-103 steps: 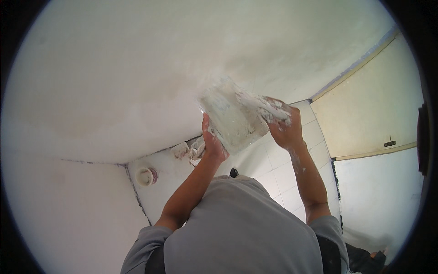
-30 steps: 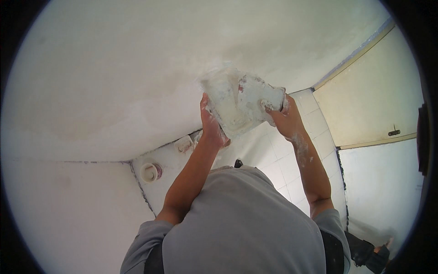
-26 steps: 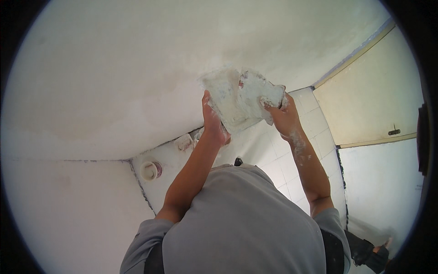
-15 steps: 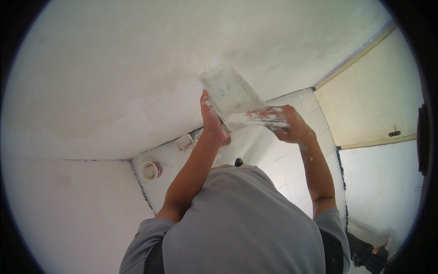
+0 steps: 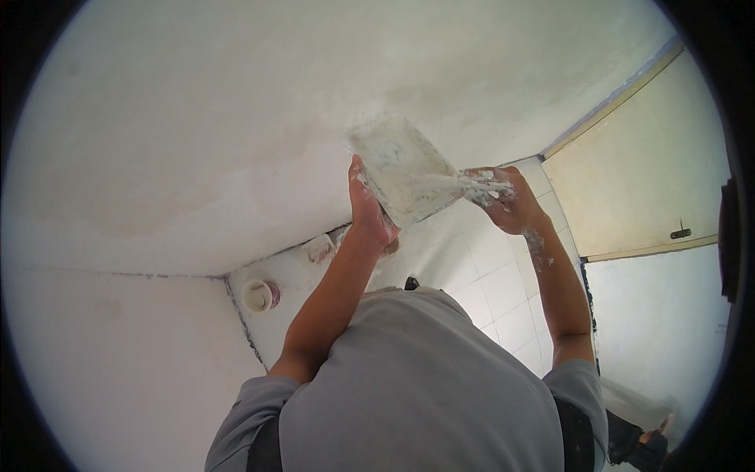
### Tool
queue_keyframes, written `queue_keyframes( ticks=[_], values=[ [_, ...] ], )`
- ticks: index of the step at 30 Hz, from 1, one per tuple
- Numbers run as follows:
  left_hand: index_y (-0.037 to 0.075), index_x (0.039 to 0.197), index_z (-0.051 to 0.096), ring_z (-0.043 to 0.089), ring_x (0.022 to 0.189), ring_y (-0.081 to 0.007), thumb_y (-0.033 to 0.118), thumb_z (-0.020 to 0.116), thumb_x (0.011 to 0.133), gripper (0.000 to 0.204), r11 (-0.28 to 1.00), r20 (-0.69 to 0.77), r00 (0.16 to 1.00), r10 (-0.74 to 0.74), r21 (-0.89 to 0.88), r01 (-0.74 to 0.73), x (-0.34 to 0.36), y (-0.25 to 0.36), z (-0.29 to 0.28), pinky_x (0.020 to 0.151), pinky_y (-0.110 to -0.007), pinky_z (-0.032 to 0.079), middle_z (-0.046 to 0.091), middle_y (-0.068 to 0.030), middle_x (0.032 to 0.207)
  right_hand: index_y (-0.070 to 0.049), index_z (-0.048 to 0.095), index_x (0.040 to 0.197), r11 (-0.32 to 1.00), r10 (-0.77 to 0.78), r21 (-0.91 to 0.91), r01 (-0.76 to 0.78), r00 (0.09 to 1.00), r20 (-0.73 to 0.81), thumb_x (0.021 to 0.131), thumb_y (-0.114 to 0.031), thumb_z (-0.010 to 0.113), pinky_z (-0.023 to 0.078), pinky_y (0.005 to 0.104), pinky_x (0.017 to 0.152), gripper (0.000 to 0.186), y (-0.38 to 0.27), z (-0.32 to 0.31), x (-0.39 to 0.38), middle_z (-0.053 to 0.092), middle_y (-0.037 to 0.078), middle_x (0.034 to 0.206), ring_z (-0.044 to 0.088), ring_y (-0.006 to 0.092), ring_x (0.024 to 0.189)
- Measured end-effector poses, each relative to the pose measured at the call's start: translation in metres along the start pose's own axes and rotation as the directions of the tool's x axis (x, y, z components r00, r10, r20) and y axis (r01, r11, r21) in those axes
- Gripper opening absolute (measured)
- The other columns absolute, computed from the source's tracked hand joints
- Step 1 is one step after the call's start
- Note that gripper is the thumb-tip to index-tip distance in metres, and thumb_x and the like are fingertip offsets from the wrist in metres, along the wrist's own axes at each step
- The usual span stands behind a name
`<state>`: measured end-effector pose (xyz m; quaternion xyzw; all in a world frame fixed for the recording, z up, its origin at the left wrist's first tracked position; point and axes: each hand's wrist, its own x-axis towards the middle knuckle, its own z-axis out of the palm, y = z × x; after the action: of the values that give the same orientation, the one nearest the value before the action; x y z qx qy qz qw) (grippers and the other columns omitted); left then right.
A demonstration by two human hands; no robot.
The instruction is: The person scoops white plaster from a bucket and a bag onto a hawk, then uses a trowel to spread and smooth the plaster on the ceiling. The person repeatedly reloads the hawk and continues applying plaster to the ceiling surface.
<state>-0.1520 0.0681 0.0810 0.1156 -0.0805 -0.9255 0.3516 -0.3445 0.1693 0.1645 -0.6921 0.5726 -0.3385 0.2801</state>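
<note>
My left hand [image 5: 373, 206] grips a rectangular plaster-smeared tray [image 5: 393, 153] along its near left edge, thumb along the side. White paste coats the tray's face. Closed around a putty knife [image 5: 444, 184], my right hand [image 5: 507, 200] is at the tray's right side. The knife is caked in white paste and its blade lies across the lower right part of the tray; its handle is mostly hidden by the fingers. Paste streaks my right fingers and wrist.
A large pale wall [image 5: 197, 118] with damp-looking patches rises ahead. On the tiled floor [image 5: 503, 271] are a round white bucket [image 5: 259, 296] and a small whitish container [image 5: 318, 248]. A cream door [image 5: 637, 149] with a latch stands right. Something dark [image 5: 641, 444] shows lower right.
My right hand has moved right and slightly up, drawing the putty knife toward the tray's right edge. The left hand and tray stay nearly still.
</note>
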Motion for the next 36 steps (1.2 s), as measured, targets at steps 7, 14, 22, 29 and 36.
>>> queue_keyframes(
  ticks=[7, 14, 22, 29, 36],
  values=[
    [0.009, 0.145, 0.034, 0.047, 0.127, -0.0364, 0.063, 0.03, 0.093, 0.075, 1.0, -0.016, 1.0, -0.006, 0.03, 0.006, 0.002, 0.004, -0.005, 0.105, -0.055, 0.038, 0.044, -0.0148, 0.141, 0.001, 0.062, 0.115, 0.994, -0.064, -0.097, 0.058, 0.997, -0.05, 0.085, 0.001, 0.059, 0.052, 0.0293, 0.08, 0.03, -0.003, 0.013, 0.009, 0.07, 0.013, 0.104, 0.067, 0.0188, 0.091],
    [0.013, 0.145, 0.036, 0.046, 0.128, -0.032, 0.068, 0.034, 0.09, 0.077, 1.0, 0.007, 1.0, 0.019, 0.02, -0.019, 0.001, -0.001, -0.016, 0.105, -0.052, 0.038, 0.045, -0.0102, 0.142, 0.004, 0.056, 0.117, 0.767, 0.408, 0.635, -0.092, 0.834, -0.372, 0.089, -0.007, 0.061, 0.051, 0.0273, 0.078, 0.031, -0.012, 0.037, 0.024, 0.067, 0.011, 0.101, 0.063, 0.0152, 0.091],
    [0.013, 0.144, 0.038, 0.049, 0.125, -0.0324, 0.067, 0.036, 0.09, 0.076, 1.0, 0.068, 0.997, -0.024, -0.011, 0.025, -0.013, 0.008, -0.024, 0.103, -0.051, 0.041, 0.047, -0.0121, 0.14, 0.004, 0.058, 0.118, 0.989, 0.088, 0.146, -0.022, 0.883, -0.461, 0.087, -0.006, 0.061, 0.051, 0.0292, 0.082, 0.033, -0.019, 0.037, 0.017, 0.068, 0.014, 0.107, 0.065, 0.0187, 0.092],
    [0.011, 0.143, 0.037, 0.054, 0.12, -0.0349, 0.059, 0.033, 0.094, 0.069, 1.0, 0.108, 0.994, -0.024, 0.0, 0.024, -0.015, 0.012, -0.03, 0.098, -0.055, 0.046, 0.051, -0.0132, 0.135, -0.014, 0.061, 0.122, 0.958, -0.143, -0.257, 0.13, 0.989, -0.033, 0.076, 0.005, 0.055, 0.054, 0.0383, 0.079, 0.05, -0.012, 0.057, 0.004, 0.065, 0.013, 0.114, 0.064, 0.0369, 0.09],
    [0.012, 0.145, 0.034, 0.048, 0.125, -0.0329, 0.068, 0.036, 0.09, 0.078, 0.998, 0.054, 0.998, 0.017, 0.054, -0.02, -0.015, 0.005, -0.034, 0.102, -0.052, 0.042, 0.045, -0.0122, 0.14, -0.013, 0.061, 0.121, 0.964, -0.192, -0.23, 0.134, 0.949, -0.251, 0.079, -0.001, 0.057, 0.053, 0.0412, 0.079, 0.044, -0.023, 0.046, 0.014, 0.066, 0.014, 0.112, 0.064, 0.0364, 0.089]
  ],
)
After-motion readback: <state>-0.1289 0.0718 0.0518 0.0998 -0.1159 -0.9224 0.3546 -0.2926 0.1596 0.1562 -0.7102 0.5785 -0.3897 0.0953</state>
